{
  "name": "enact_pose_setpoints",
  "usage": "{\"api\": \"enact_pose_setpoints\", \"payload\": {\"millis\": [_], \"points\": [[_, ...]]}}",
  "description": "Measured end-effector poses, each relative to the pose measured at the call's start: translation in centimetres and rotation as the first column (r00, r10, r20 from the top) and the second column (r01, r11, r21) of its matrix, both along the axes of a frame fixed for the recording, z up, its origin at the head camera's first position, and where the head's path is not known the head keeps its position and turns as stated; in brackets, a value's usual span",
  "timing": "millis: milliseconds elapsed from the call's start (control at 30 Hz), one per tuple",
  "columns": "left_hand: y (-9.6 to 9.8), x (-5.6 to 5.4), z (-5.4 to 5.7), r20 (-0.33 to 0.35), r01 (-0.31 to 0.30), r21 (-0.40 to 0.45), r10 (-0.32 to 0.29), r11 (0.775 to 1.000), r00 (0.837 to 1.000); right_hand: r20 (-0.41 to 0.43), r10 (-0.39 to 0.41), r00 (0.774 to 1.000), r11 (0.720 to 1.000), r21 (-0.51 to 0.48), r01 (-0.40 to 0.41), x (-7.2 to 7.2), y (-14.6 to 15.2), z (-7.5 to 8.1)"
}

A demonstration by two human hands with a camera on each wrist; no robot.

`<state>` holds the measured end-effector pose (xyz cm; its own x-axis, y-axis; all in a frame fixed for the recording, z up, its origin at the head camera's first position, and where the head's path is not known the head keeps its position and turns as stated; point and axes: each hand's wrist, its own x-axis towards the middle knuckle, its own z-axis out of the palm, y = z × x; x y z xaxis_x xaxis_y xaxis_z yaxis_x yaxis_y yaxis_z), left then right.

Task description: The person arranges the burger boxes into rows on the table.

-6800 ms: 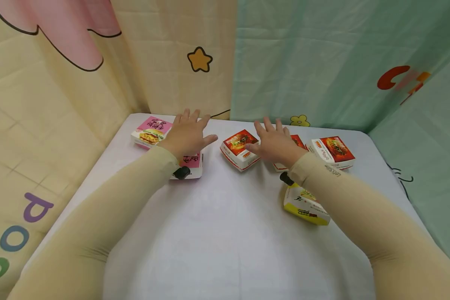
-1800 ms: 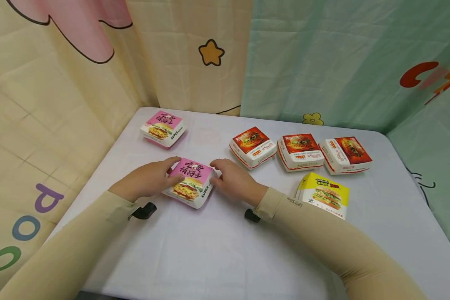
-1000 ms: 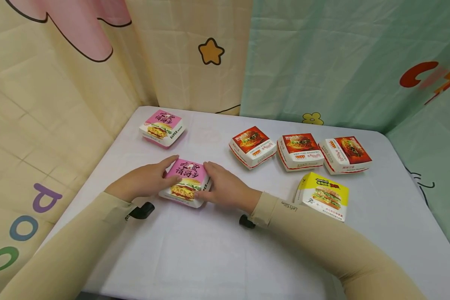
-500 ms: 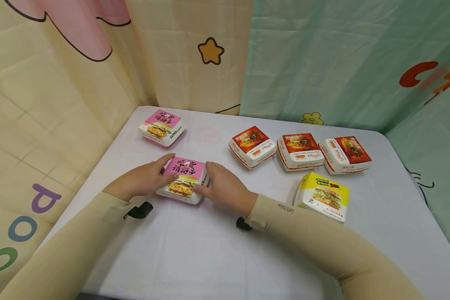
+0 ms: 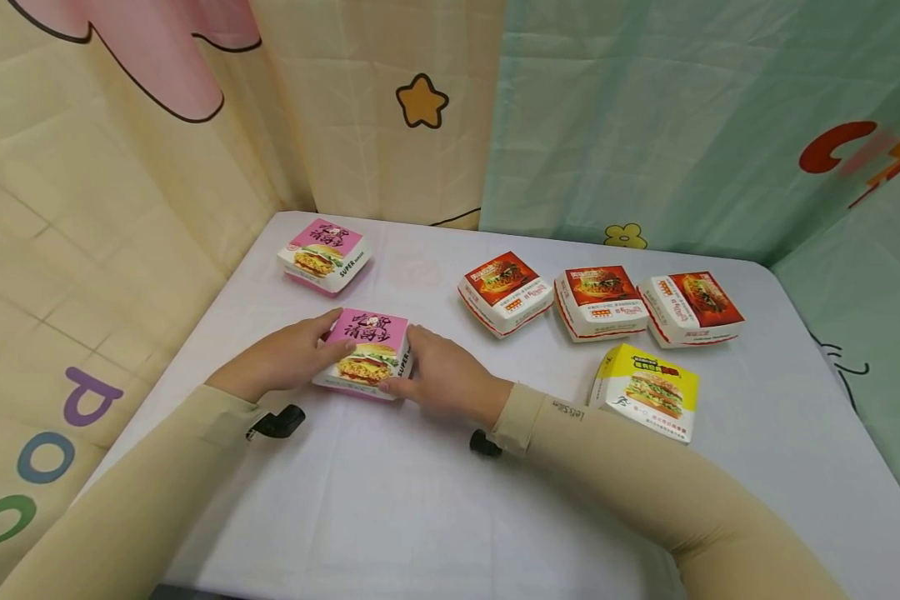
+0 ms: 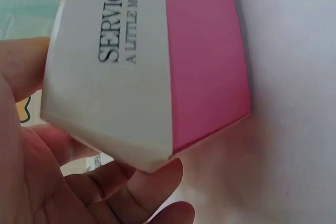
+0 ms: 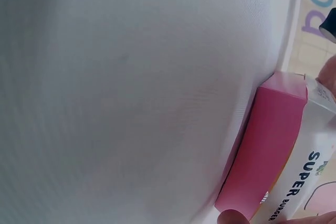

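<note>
A pink-and-white burger box with a burger picture on its lid sits on the table between both hands. My left hand grips its left side, thumb on the near corner and fingers round the back. From the right, my right hand holds it, thumb at the near right corner and fingers along the side. The left wrist view shows the left fingers curled at the edge of the burger box. In the right wrist view the burger box has its pink base close against the cloth; most of that hand is out of frame.
Another pink burger box stands at the back left of the white table. Three red-and-white burger boxes form a row at the back right, with a yellow-and-white burger box before them. Curtains enclose the table's back and sides.
Both hands have come from spread over the back boxes to the nearer pink burger box. The right hand has taken hold of it, and the box has turned and shifted slightly left and back.
</note>
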<state>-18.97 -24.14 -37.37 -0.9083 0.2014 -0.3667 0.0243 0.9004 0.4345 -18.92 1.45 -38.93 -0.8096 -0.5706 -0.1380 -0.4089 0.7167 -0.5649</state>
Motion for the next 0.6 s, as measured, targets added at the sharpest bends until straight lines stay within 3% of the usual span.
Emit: {"api": "enact_pose_setpoints", "payload": {"millis": [333, 600], "points": [[-1.4, -0.1, 0.0, 0.042, 0.089, 0.062, -0.092, 0.994, 0.995, 0.02, -0.005, 1.0, 1.0, -0.008, 0.006, -0.2, -0.1, -0.1], [-1.4, 0.0, -0.1, 0.017, 0.074, 0.058, -0.075, 0.996, 0.997, -0.019, 0.013, 1.0, 0.995, 0.097, -0.011, -0.2, -0.2, 0.2]]}}
